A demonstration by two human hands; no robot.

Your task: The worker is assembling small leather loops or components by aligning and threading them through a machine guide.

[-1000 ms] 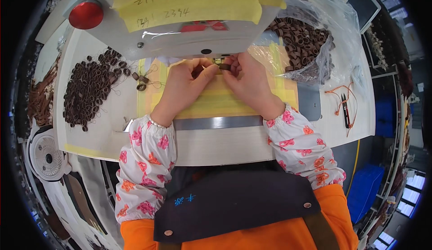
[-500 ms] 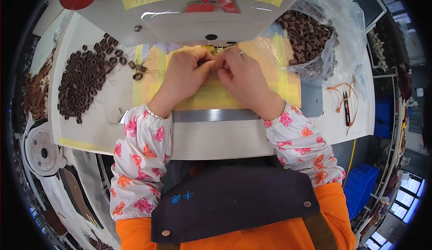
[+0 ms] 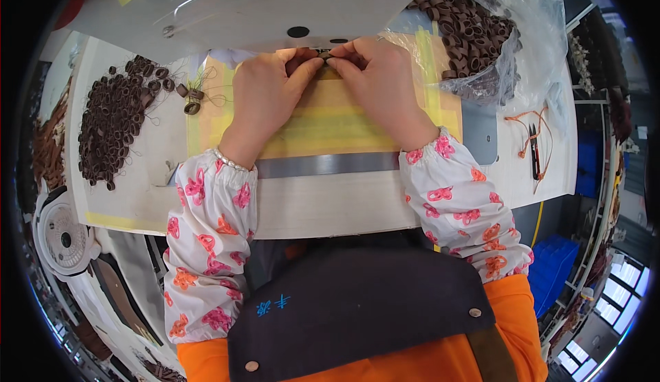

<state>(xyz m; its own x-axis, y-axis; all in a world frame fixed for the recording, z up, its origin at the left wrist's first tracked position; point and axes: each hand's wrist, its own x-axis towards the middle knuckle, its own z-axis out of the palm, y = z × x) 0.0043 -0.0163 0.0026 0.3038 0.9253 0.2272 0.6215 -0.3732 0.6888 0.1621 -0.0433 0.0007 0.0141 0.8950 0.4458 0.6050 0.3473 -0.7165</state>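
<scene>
Pinched between thumb and fingers of both hands is a small dark piece (image 3: 325, 55), mostly covered by the fingertips, so its shape cannot be made out. My left hand (image 3: 265, 93) grips it from the left and my right hand (image 3: 381, 83) from the right, their fingertips almost touching. Both are just under the front of a light grey sewing machine (image 3: 234, 21), whose needle area is largely hidden. Below them lies the machine bed, covered with yellow tape (image 3: 323, 124). A few brown loops with loose threads (image 3: 193, 102) rest left of my left hand.
A large pile of threaded brown loops (image 3: 113, 124) lies on the table's left. At right stands a clear plastic bag (image 3: 505, 83) full of brown loops (image 3: 467, 38). Black thread snips (image 3: 534, 152) with an orange cord lie near the right edge. A white fan (image 3: 65, 238) is at lower left.
My hands have spread slightly, with the wrists farther apart and the fingertips still meeting at the small dark piece. The view has shifted a little, so the machine sits higher in it.
</scene>
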